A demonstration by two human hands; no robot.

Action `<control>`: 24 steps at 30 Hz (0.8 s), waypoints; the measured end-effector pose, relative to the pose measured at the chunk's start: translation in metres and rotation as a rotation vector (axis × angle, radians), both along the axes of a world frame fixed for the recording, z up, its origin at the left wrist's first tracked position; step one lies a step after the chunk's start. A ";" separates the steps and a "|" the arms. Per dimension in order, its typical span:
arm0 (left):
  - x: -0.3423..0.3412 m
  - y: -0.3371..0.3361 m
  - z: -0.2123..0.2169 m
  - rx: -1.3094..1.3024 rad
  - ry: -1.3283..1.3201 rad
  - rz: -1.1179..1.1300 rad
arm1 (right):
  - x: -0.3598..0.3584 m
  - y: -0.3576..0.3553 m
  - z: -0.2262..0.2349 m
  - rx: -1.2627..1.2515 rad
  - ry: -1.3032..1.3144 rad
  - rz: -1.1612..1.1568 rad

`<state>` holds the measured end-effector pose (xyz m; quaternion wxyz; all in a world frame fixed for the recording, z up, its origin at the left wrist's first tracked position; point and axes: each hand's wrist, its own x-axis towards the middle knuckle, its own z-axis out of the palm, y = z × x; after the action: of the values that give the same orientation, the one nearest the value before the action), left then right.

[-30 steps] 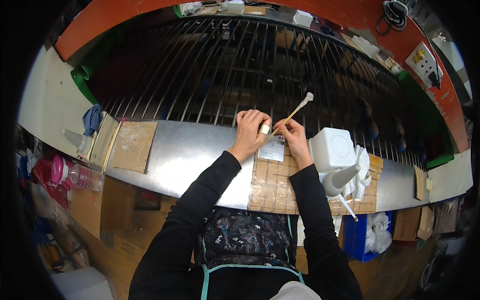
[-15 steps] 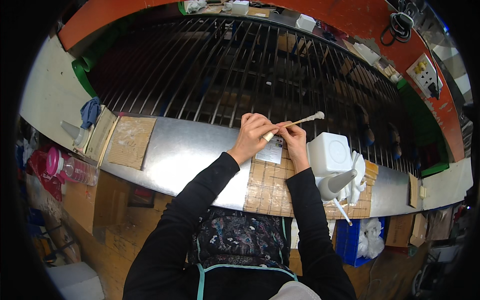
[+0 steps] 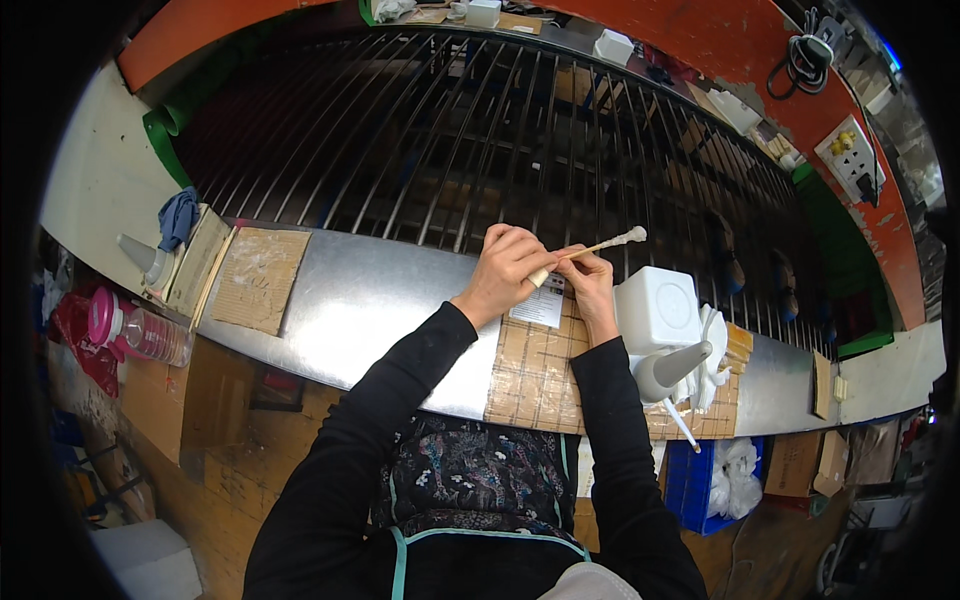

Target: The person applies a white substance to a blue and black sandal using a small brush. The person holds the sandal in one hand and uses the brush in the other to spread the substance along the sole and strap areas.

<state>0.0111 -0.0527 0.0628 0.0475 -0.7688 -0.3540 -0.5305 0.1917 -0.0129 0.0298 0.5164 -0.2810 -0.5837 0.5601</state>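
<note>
A thin wooden stick (image 3: 594, 247) with a lumpy whitish head slants up to the right, held above the far edge of the metal worktop. Fingertips of my right hand (image 3: 594, 286) pinch it near its lower left end. My left hand (image 3: 503, 270) is closed against that same end, its fingers meeting those of the right. By the left fingers shows a short cream tube-like piece (image 3: 539, 277); whether it is worn or held I cannot tell. Below the hands lies a printed white card (image 3: 541, 307) on a brown taped cardboard sheet (image 3: 528, 365).
To the right stand a white square container (image 3: 657, 305), a grey cone-shaped piece (image 3: 672, 370) and white gloves (image 3: 712, 350). Beyond the worktop (image 3: 350, 300) runs a rack of metal bars (image 3: 428, 205). A cardboard piece (image 3: 262, 280) and pink-lidded bottle (image 3: 150, 335) are left; a blue crate (image 3: 688, 490) is below right.
Both hands keep almost the same place and grip. The stick's whitish head looks slightly turned. The whole view has shifted a little.
</note>
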 end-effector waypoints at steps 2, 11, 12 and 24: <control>0.000 -0.002 0.002 0.004 0.004 -0.005 | 0.000 0.000 -0.001 -0.011 -0.007 0.000; 0.005 -0.004 0.003 -0.091 -0.081 -0.001 | 0.000 0.003 -0.003 0.035 0.012 0.018; 0.004 -0.004 0.003 -0.097 -0.085 0.012 | 0.000 0.003 -0.003 0.024 0.030 0.027; 0.000 -0.003 0.001 -0.055 -0.104 0.060 | -0.002 0.004 -0.003 -0.029 0.096 -0.001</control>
<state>0.0113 -0.0559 0.0641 0.0236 -0.7302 -0.3934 -0.5581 0.1901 -0.0091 0.0265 0.5400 -0.2614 -0.5499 0.5812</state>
